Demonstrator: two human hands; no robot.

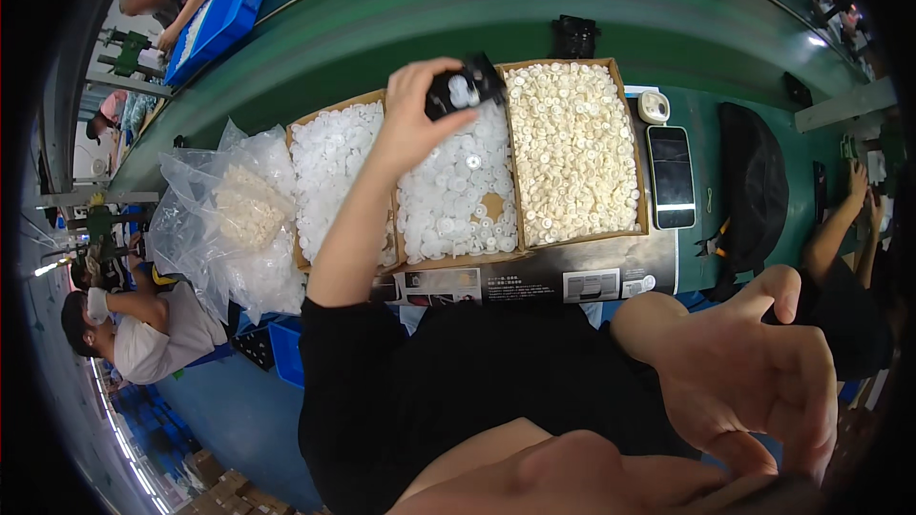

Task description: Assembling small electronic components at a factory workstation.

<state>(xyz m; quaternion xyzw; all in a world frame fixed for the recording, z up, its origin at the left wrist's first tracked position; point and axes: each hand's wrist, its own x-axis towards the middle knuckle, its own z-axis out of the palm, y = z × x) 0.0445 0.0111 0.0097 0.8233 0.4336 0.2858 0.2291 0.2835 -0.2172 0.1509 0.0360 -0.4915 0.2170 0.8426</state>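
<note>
My left hand reaches over the trays, its fingers closed around a black plastic housing. Pale round parts show inside that housing. Below it lies a shallow cardboard tray of translucent white gears, with a patch of its brown bottom showing. Another tray of white gears is to its left, partly behind my forearm. On the right, a third tray holds cream-coloured gears. My right hand is raised close to the camera at the lower right. Its fingers are apart and partly bent, with nothing visible in them.
A clear plastic bag with cream parts lies left of the trays. To the right are a phone, a small white device and a black bag. Another black housing rests on the green belt. Other people work around.
</note>
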